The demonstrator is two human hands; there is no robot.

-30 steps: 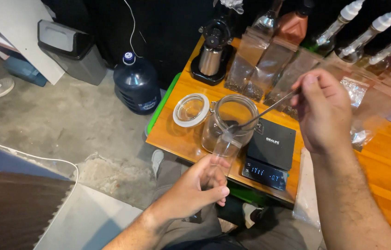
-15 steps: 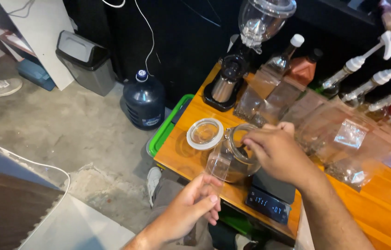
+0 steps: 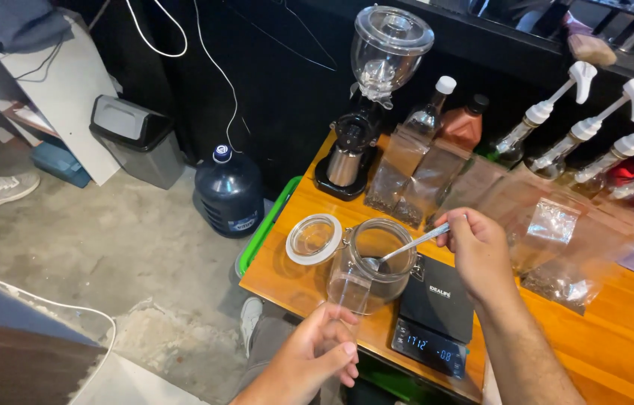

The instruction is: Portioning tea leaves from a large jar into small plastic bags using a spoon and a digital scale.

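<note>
Nearest us, our left hand [image 3: 315, 352] is closed around a small clear cup [image 3: 348, 291], held just in front of the one glass jar [image 3: 377, 259] on the orange worktop [image 3: 617, 352]. Our right hand [image 3: 474, 251] pinches the single metal spoon [image 3: 399, 251], whose bowl dips into the jar's mouth. To scoop well, we judge the cup should stay close under the rim and the spoon level, so nothing spills. One black scale [image 3: 437, 311] sits beside the jar, and the jar's lid [image 3: 314, 238] lies open to its side. Farther back stand one grinder [image 3: 373, 105], several clear bags [image 3: 418, 176] and four pump bottles [image 3: 557, 127].
</note>
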